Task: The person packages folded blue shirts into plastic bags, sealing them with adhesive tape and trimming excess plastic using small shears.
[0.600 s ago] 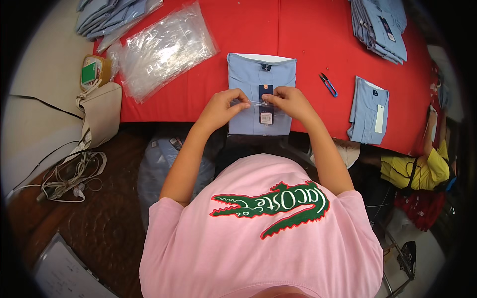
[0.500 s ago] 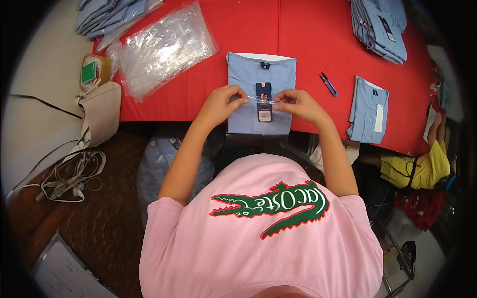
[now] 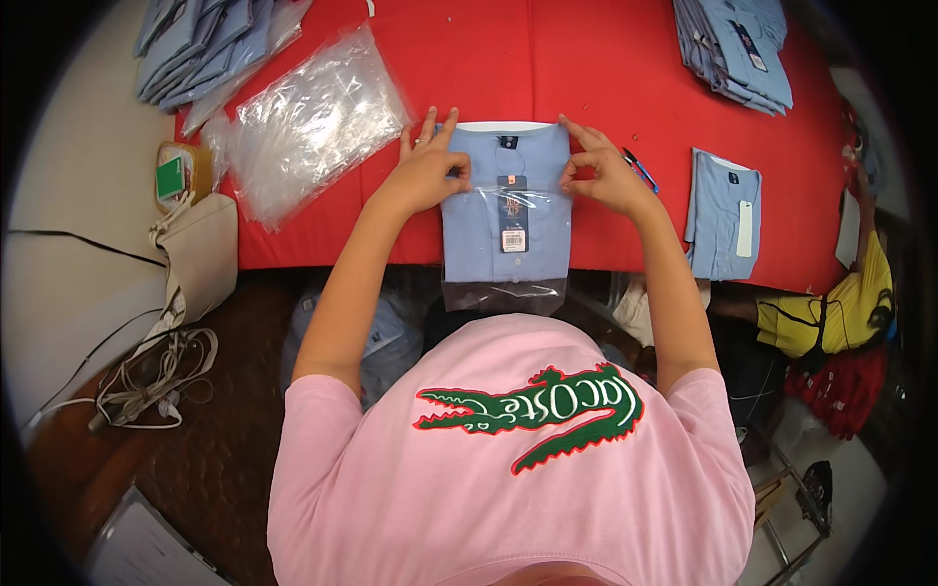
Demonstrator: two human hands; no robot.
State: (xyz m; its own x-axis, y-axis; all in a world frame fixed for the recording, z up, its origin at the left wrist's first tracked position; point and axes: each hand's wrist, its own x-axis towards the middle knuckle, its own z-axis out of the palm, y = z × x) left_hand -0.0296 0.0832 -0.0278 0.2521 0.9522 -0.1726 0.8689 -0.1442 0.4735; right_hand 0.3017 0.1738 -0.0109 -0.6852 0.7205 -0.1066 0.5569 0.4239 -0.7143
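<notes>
A folded light blue shirt (image 3: 469, 230) lies face up at the table's front edge. On it sits a dark blue hang tag (image 3: 513, 195). A clear plastic bag (image 3: 503, 296) covers the shirt's lower part, and its loose end sticks out past the table edge. At the bag's left side, my left hand (image 3: 427, 171) pinches the film between thumb and forefinger, its other fingers stretched upward. My right hand (image 3: 601, 174) pinches the opposite side the same way. The shirt's collar end remains outside the bag.
Flat clear bags (image 3: 308, 122) are piled on the red table (image 3: 469, 59) to the left. Folded shirt stacks stand far left (image 3: 200, 49) and far right (image 3: 738, 49). Blue thread snips (image 3: 642, 168) and another folded shirt (image 3: 721, 220) lie rightward. A person in yellow (image 3: 831, 317) is beyond.
My hands have moved apart to either side of the shirt. The bag's mouth is spread wide, and its loose end now shows beyond the shirt's lower edge.
</notes>
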